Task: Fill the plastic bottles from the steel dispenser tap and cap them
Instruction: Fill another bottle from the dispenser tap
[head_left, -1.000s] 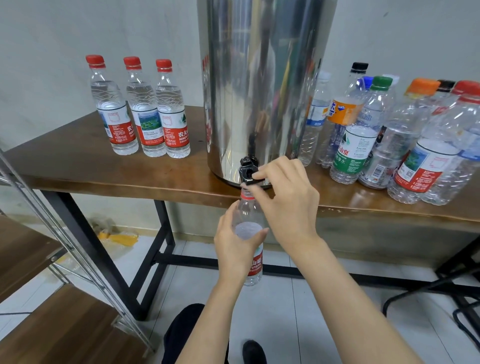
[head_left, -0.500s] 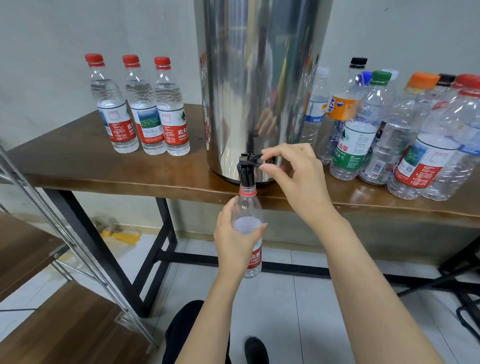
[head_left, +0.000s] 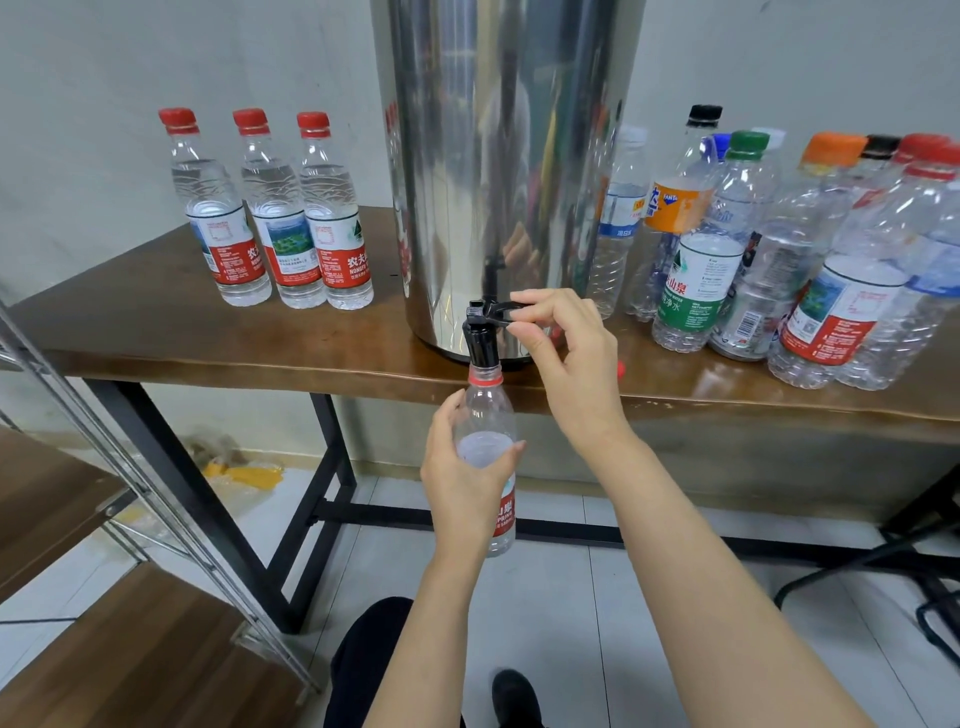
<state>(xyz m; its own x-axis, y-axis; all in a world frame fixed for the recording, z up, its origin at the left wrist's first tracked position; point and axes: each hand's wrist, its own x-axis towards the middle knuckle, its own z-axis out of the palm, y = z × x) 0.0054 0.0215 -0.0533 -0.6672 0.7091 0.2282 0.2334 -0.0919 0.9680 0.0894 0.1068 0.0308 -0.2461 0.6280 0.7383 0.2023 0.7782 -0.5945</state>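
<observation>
Fingers (head_left: 442, 415) of l. hand (head_left: 462, 478) are wrapped round 1 uncapped bottle (head_left: 488, 410), thumb across its front. They hold it upright below the table edge w/ its mouth right under the black tap (head_left: 480, 343); can't tell if mouth and spout touch. Bottle has a red neck ring and a red label, only "PRING" readable. A pale water surface shows inside at thumb level. R. hand (head_left: 569, 358) pinches the tap lever (head_left: 496, 310) btwn thumb and forefinger; its other fingers are loosely curled, holding nothing. Tap sits at the base of 1 steel dispenser (head_left: 509, 156), which stands on a wooden table (head_left: 156, 332).

Left of dispenser: 3 filled bottles (head_left: 283, 228) in a row, side by side, all w/ red caps. Their labels are red-and-white, "农夫" and "NONGFU" partly legible.

Right of dispenser: cluster of mixed bottles (head_left: 779, 270), overlapping, so exact no. unclear, at least 9. Caps seen: 2 black, 1 blue, 1 green, 1 orange, at least 2 red, approx. 2 pale. An orange "FANTA" label (head_left: 675, 208) is on a black-capped one; a green label (head_left: 698, 291) w/ "山泉" is on the green-capped one.

Far left: metal-framed wooden shelf unit (head_left: 67, 519). Below: 1 dark shoe (head_left: 514, 691) on tile floor.
</observation>
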